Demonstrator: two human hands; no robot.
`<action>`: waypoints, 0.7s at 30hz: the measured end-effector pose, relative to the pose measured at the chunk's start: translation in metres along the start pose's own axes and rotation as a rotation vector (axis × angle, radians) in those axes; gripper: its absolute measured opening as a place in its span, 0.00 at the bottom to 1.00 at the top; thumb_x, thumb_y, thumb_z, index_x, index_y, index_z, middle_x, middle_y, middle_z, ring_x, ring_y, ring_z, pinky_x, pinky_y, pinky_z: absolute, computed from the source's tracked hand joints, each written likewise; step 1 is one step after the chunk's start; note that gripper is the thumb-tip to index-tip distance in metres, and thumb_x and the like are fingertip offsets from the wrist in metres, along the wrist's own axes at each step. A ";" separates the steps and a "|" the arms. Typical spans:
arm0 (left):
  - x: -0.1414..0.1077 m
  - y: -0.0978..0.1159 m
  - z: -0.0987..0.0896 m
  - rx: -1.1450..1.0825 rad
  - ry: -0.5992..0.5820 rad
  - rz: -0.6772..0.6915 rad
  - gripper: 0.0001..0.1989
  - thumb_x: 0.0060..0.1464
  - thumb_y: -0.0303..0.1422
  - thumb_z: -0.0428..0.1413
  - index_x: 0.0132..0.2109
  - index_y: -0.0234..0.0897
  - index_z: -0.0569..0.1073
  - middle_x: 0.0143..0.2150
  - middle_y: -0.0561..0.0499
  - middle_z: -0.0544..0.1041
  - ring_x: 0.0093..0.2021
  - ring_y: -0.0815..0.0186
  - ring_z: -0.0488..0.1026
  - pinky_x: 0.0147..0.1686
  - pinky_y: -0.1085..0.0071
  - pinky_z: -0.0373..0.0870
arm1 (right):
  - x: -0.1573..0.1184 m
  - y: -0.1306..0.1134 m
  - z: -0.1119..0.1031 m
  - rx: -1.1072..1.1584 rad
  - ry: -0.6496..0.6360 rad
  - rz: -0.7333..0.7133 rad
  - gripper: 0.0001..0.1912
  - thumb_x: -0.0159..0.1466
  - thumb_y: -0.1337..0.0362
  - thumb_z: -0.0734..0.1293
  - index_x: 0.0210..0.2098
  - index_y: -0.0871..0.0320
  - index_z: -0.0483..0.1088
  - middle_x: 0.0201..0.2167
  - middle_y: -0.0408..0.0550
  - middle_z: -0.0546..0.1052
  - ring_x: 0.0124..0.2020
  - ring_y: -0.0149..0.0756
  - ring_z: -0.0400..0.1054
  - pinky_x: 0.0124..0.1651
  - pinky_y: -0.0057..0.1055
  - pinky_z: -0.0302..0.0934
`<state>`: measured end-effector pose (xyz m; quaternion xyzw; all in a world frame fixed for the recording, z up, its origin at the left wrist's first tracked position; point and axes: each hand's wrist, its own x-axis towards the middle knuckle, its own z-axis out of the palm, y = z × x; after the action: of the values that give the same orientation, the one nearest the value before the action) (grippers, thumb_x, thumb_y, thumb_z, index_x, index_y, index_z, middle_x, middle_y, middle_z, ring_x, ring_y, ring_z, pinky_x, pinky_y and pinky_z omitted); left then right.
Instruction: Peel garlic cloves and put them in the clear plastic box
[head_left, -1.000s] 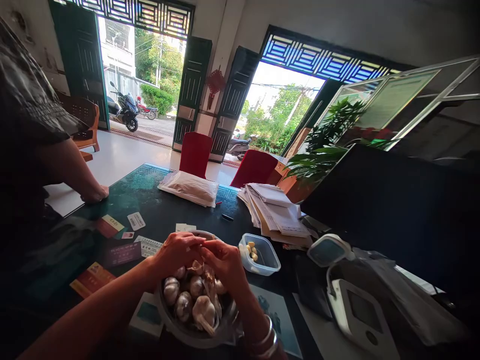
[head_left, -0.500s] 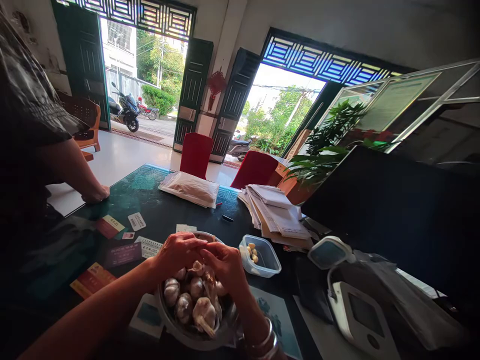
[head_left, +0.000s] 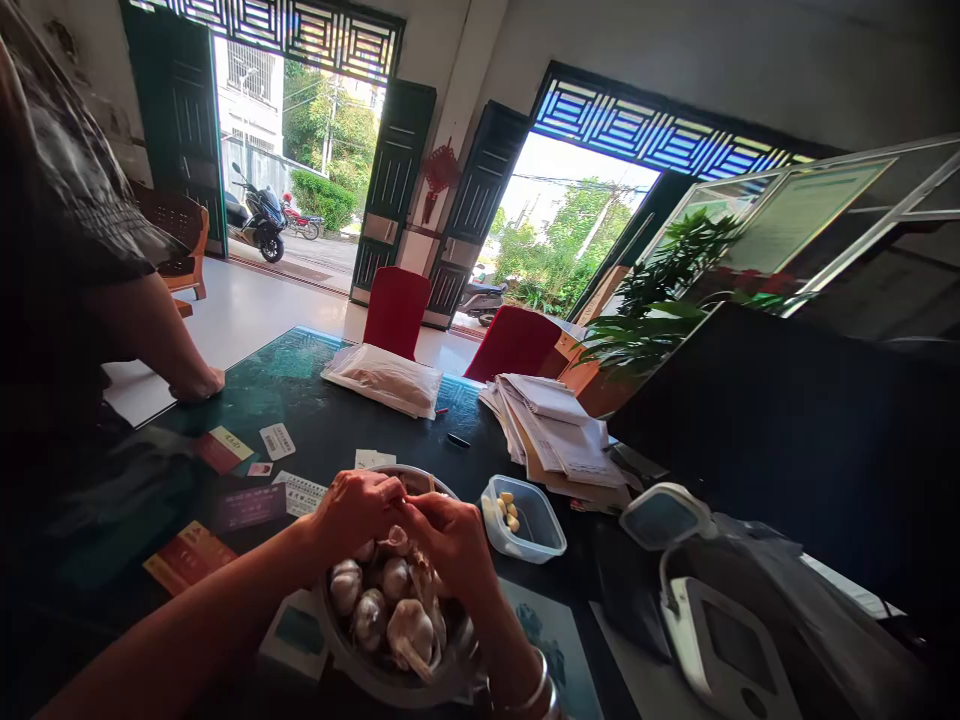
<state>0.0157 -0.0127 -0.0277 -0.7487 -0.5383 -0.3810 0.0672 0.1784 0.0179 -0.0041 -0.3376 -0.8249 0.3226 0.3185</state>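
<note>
My left hand (head_left: 361,510) and my right hand (head_left: 448,535) meet above a round bowl (head_left: 341,655), fingertips pinched together. Between them is a small piece that looks like a garlic clove, mostly covered by the fingers. Several whole garlic bulbs (head_left: 370,618) fill the bowl, one with a long dry stem pointing toward me. To the right of my right hand stands a clear plastic box (head_left: 541,535) with several peeled garlic cloves (head_left: 508,510) at its left side. A bracelet (head_left: 536,680) circles my right wrist.
Cards (head_left: 251,507) lie on the dark glass-topped table (head_left: 289,362) at left, near another person's hand (head_left: 201,383). Farther back are a plastic-wrapped package (head_left: 386,378) and stacked papers (head_left: 559,430). A white device (head_left: 731,640) and dark monitor (head_left: 757,440) stand at right.
My fingers have curled closer together over the bowl, the left fingers drawing back from their stretched position. The view has shifted slightly; the bowl and box stay put.
</note>
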 end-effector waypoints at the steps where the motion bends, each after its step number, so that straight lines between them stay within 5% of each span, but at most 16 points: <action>1: 0.000 0.001 0.000 -0.012 -0.007 -0.012 0.07 0.51 0.33 0.56 0.29 0.36 0.74 0.24 0.51 0.77 0.25 0.67 0.74 0.26 0.75 0.64 | 0.000 -0.001 0.000 -0.011 -0.006 -0.003 0.13 0.62 0.58 0.63 0.34 0.57 0.77 0.25 0.44 0.78 0.25 0.31 0.69 0.26 0.24 0.59; 5: 0.000 0.001 0.000 -0.092 -0.014 -0.073 0.04 0.49 0.30 0.56 0.29 0.36 0.75 0.25 0.53 0.78 0.25 0.68 0.74 0.26 0.76 0.63 | 0.000 -0.001 -0.001 -0.056 0.000 -0.008 0.13 0.63 0.60 0.62 0.33 0.59 0.76 0.20 0.43 0.75 0.20 0.28 0.64 0.22 0.23 0.54; 21: 0.004 0.005 -0.003 -0.250 -0.008 -0.183 0.02 0.44 0.28 0.58 0.26 0.35 0.75 0.23 0.54 0.77 0.23 0.72 0.71 0.25 0.78 0.63 | 0.001 0.001 -0.004 -0.079 -0.001 -0.093 0.10 0.64 0.66 0.60 0.34 0.57 0.74 0.26 0.43 0.78 0.27 0.32 0.69 0.30 0.25 0.58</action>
<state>0.0191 -0.0135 -0.0210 -0.7005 -0.5529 -0.4467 -0.0637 0.1809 0.0209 -0.0027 -0.3108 -0.8520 0.2748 0.3192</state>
